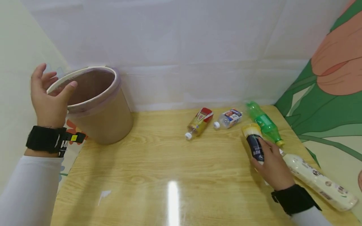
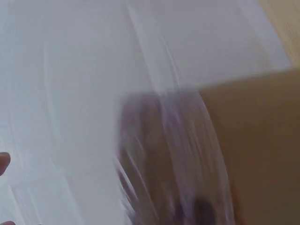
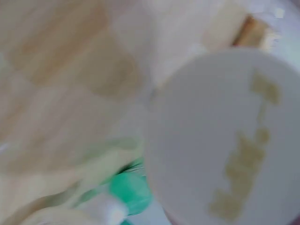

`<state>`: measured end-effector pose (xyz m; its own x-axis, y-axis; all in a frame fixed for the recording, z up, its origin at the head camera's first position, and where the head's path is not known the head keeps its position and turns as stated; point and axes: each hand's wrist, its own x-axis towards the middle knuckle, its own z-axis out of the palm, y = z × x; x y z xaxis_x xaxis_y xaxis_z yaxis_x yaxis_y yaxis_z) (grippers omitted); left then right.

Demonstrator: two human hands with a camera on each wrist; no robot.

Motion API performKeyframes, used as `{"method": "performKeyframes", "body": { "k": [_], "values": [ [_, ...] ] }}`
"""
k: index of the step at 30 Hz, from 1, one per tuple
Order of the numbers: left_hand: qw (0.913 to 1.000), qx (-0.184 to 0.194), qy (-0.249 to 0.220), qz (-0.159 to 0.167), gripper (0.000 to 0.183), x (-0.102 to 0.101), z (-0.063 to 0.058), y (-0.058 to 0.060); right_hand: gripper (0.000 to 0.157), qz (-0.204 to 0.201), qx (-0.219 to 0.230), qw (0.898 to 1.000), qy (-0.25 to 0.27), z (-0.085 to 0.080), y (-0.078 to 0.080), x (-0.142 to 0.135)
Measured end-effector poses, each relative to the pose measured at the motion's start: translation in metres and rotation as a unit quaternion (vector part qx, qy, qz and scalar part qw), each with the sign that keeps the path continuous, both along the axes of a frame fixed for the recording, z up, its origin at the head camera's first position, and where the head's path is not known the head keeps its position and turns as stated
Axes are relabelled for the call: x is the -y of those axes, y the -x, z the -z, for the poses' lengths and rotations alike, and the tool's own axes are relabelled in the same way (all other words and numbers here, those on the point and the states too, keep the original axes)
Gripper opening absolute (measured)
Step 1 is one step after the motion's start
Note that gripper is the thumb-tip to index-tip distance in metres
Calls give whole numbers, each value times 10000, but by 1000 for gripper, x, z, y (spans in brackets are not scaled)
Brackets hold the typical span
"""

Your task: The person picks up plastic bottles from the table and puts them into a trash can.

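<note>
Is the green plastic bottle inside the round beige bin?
No, the head view shows the green plastic bottle lying on the yellowish wood-grain table, well apart from the round beige bin.

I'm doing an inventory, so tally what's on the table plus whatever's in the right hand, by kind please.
Bottles: 4 (red-labelled bottle, clear bottle, green bottle, white bottle)
Containers: 1 (yellow-and-navy container, in the right hand)
Bins: 1 (brown bin)
Total: 6
</note>
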<state>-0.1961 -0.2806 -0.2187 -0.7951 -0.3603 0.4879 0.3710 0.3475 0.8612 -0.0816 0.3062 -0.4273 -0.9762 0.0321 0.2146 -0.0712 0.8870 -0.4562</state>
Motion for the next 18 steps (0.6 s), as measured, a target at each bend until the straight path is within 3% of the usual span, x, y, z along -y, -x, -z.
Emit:
{"method": "performKeyframes", "body": {
  "k": [2,4,8,12,18],
  "values": [
    [9993,-301,185,84,73,-14,5,-4,84,-125,-220,9996,102,-8,1,12],
    [9970,-612,227,407,70,-32,14,-8,84,-289,-462,9982,237,-16,2,26],
    [9836,-958,-83,1524,68,-76,47,-16,83,-628,-800,9937,473,-30,2,56],
    [9689,-700,-241,2359,69,-125,89,-29,83,-957,-1013,9880,660,-40,1,83],
    [9358,334,-855,3403,71,-191,146,-47,83,-1342,-990,9827,808,-47,-4,120]
  ]
}}
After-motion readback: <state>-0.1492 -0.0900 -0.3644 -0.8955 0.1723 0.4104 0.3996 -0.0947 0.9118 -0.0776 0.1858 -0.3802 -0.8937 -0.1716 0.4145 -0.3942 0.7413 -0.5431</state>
